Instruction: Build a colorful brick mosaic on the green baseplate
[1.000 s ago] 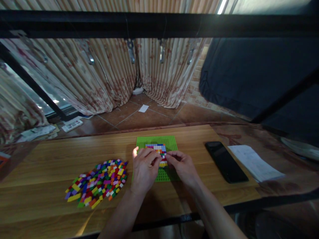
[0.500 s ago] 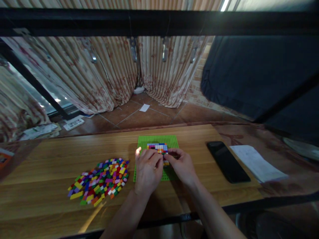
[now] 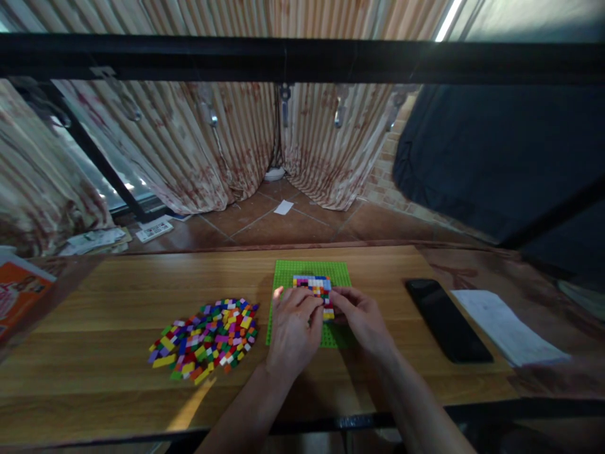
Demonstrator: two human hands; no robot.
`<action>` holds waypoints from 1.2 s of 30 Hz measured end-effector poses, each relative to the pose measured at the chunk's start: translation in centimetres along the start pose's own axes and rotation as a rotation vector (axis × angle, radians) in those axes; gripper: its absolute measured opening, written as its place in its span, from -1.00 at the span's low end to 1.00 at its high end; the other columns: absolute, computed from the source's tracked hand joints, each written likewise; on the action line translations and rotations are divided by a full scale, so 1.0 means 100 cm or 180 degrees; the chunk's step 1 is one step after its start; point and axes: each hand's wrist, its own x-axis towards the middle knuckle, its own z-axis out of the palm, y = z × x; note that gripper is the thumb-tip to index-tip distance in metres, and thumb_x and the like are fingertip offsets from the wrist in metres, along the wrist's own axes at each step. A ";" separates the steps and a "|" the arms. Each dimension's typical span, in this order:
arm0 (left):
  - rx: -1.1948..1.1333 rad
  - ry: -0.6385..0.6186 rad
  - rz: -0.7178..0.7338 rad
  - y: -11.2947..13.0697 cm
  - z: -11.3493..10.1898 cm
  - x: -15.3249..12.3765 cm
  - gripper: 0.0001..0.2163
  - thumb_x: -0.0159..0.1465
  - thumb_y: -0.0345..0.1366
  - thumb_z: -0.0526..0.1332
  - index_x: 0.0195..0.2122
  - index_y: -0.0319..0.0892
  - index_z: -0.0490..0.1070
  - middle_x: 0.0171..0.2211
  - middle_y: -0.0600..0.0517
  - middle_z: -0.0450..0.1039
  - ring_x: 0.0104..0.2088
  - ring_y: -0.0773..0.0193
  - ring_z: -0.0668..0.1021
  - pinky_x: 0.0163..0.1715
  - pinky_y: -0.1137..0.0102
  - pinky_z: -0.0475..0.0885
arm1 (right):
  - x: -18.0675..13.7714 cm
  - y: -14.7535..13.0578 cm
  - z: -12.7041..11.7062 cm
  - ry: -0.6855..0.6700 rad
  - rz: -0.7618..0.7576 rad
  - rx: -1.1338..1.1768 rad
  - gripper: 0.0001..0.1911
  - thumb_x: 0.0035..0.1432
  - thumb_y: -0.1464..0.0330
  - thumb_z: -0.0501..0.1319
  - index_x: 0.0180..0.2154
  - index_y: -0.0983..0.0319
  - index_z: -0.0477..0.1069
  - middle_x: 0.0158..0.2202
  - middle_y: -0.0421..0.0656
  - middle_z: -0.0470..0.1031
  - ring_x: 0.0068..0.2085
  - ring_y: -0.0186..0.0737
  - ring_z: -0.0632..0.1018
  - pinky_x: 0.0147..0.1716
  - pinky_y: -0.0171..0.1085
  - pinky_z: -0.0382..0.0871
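Note:
On the wooden table lies a green baseplate [image 3: 309, 267], carrying a flat, many-coloured build of small toy bricks [image 3: 317, 281]. My left hand [image 3: 295, 325] covers the lower left of the build, its fingers curled over the bricks and closed; what they hold, if anything, is hidden. From the right, my right hand [image 3: 363, 315] reaches to the build's right edge with thumb and forefinger pinched together there. Any brick between those fingertips is too small to make out. Left of the baseplate spreads a pile of loose toy bricks [image 3: 208, 340] in mixed colours.
A black phone [image 3: 447, 321] lies right of the baseplate, with white paper [image 3: 508, 328] beyond it. An orange printed item [image 3: 21, 287] is at the far left. A dark metal bar [image 3: 236, 60] crosses above, before curtains [image 3: 189, 145].
The view has shifted, so the table and everything on it appear further right. Both hands stay at the build, with only slight finger movement.

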 end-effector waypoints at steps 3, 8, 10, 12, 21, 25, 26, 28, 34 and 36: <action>-0.0262 0.0266 -0.0159 -0.007 -0.009 0.000 -0.86 0.26 -0.39 0.15 -0.25 -0.13 0.50 -0.23 0.00 0.50 -0.17 0.21 0.49 -0.06 0.25 0.35 | 0.001 0.002 -0.001 0.0084 0.0056 0.0188 -0.53 -0.23 0.04 0.39 -0.39 0.29 0.49 -0.55 -0.20 0.51 -0.55 -0.34 0.46 -0.56 -0.37 0.34; -0.0575 0.0469 -0.1105 -0.030 -0.017 0.007 -0.73 0.24 -0.45 0.08 -0.08 -0.22 0.45 -0.14 -0.08 0.53 -0.12 0.18 0.54 -0.06 0.29 0.43 | -0.001 0.002 0.004 -0.0078 -0.0222 0.0275 -0.50 -0.13 -0.02 0.35 -0.32 0.27 0.54 -0.40 -0.12 0.60 -0.40 -0.20 0.57 -0.41 -0.26 0.46; -0.0725 0.0150 -0.1484 -0.036 -0.016 0.008 -0.70 0.21 -0.48 0.07 -0.06 -0.23 0.45 -0.16 -0.08 0.56 -0.15 0.17 0.57 -0.08 0.29 0.46 | -0.001 0.002 0.005 -0.0149 -0.0232 0.0322 -0.50 -0.12 -0.02 0.34 -0.30 0.27 0.55 -0.36 -0.10 0.61 -0.35 -0.14 0.59 -0.34 -0.20 0.49; -0.0797 -0.0167 -0.1593 -0.037 -0.014 0.007 -0.69 0.20 -0.50 0.06 -0.08 -0.23 0.47 -0.16 -0.09 0.56 -0.14 0.16 0.58 -0.08 0.28 0.46 | 0.000 0.003 0.005 -0.0130 -0.0193 0.0339 -0.49 -0.14 -0.01 0.36 -0.28 0.26 0.55 -0.35 -0.10 0.62 -0.32 -0.10 0.60 -0.28 -0.15 0.50; -0.0699 -0.0381 -0.1526 -0.024 -0.013 -0.001 -0.69 0.16 -0.54 0.04 -0.20 -0.22 0.52 -0.25 -0.07 0.55 -0.22 0.20 0.56 -0.17 0.34 0.46 | 0.007 0.016 0.000 0.0118 -0.0383 -0.0082 -0.48 -0.18 0.09 0.39 -0.18 0.24 0.54 -0.21 -0.08 0.61 -0.20 -0.08 0.59 -0.13 -0.11 0.46; -0.0833 -0.0320 -0.1465 -0.023 -0.012 -0.007 -0.69 0.14 -0.55 0.05 -0.23 -0.17 0.52 -0.29 -0.02 0.55 -0.27 0.23 0.56 -0.23 0.37 0.47 | 0.008 0.015 -0.001 0.0125 -0.0272 -0.0287 -0.49 -0.16 0.11 0.37 -0.16 0.25 0.53 -0.24 -0.09 0.61 -0.26 -0.09 0.60 -0.21 -0.13 0.48; -0.0855 -0.0335 -0.1433 -0.024 -0.014 -0.007 -0.69 0.14 -0.55 0.05 -0.24 -0.17 0.53 -0.29 -0.02 0.56 -0.27 0.23 0.56 -0.23 0.36 0.47 | 0.007 0.013 -0.001 0.0128 -0.0241 -0.0346 -0.49 -0.14 0.11 0.35 -0.15 0.25 0.52 -0.26 -0.09 0.61 -0.28 -0.09 0.60 -0.24 -0.14 0.49; -0.0871 -0.0344 -0.1393 -0.027 -0.019 -0.007 -0.72 0.16 -0.52 0.07 -0.26 -0.16 0.54 -0.28 -0.02 0.58 -0.26 0.21 0.57 -0.21 0.33 0.48 | 0.004 0.011 0.001 0.0276 -0.0304 -0.0579 -0.52 -0.09 0.11 0.31 -0.15 0.26 0.51 -0.30 -0.08 0.60 -0.34 -0.11 0.59 -0.32 -0.15 0.49; -0.1168 0.0192 -0.1812 -0.048 -0.045 0.002 -0.77 0.19 -0.45 0.12 -0.24 -0.16 0.56 -0.27 0.00 0.61 -0.24 0.24 0.59 -0.19 0.37 0.48 | -0.020 0.003 0.024 0.0882 -0.2044 -0.1928 -0.72 0.16 0.21 0.15 -0.19 0.23 0.50 -0.16 -0.03 0.52 -0.26 -0.14 0.54 -0.26 -0.16 0.44; -0.1287 0.0396 -0.1858 -0.056 -0.052 0.003 -0.79 0.20 -0.43 0.14 -0.25 -0.18 0.56 -0.30 0.00 0.61 -0.29 0.27 0.59 -0.24 0.40 0.48 | -0.032 0.005 0.039 0.0578 -0.2611 -0.2054 -0.77 0.21 0.27 0.11 -0.21 0.21 0.48 -0.14 -0.05 0.52 -0.18 -0.15 0.53 -0.16 -0.15 0.42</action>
